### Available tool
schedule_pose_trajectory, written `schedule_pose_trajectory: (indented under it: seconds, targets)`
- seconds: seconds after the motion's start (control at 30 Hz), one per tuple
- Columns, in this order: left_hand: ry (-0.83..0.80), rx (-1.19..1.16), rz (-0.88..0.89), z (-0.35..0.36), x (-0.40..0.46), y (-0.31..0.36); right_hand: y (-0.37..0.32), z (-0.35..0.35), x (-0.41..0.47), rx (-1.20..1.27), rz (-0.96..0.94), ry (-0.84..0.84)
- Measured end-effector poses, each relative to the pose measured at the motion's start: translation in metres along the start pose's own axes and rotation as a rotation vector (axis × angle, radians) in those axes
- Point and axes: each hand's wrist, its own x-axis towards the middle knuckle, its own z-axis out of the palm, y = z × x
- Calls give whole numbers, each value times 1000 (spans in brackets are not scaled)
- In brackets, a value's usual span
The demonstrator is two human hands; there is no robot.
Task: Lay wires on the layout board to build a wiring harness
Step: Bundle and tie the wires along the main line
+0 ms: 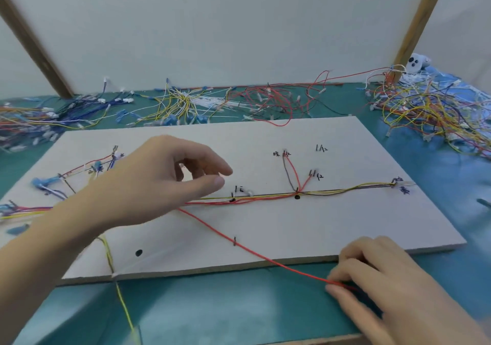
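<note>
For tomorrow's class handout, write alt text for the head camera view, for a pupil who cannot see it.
A person's right hand pinches a red wire running diagonally off the near edge of a white layout board, while the left hand hovers over the board's bundled wires. Loose wire piles lie on the green table behind.

- Left hand [159, 182] hides where the red wire [252, 251] joins the bundle beneath its palm.
- Right hand [385, 278]: fingers cover the wire's near end.
- Handwritten labels beyond both hands: illegible.
</note>
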Motion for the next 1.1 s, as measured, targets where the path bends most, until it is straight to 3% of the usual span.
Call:
schedule_pose_trajectory:
  seconds: [0.07,0.17,0.3,0.53,0.7,0.9,1.1]
  targets:
    - [-52,21,36,8,-8,-1,1,-8,0,127,60,-36]
    - [-159,23,52,15,-10,-1,-3,-31,4,447,320,-109]
    - [-319,47,41,14,-8,-2,-1,-49,21,711,476,32]
    - [-231,17,-22,17,5,0,22,-65,44,735,597,-13]
    - [-201,116,-46,30,21,6,49,-61,60,556,723,-21]
    - [-174,96,19,61,60,27,69,-51,82,325,725,-53]
    - [-189,33,12,82,80,31,88,-49,105,348,702,-23]
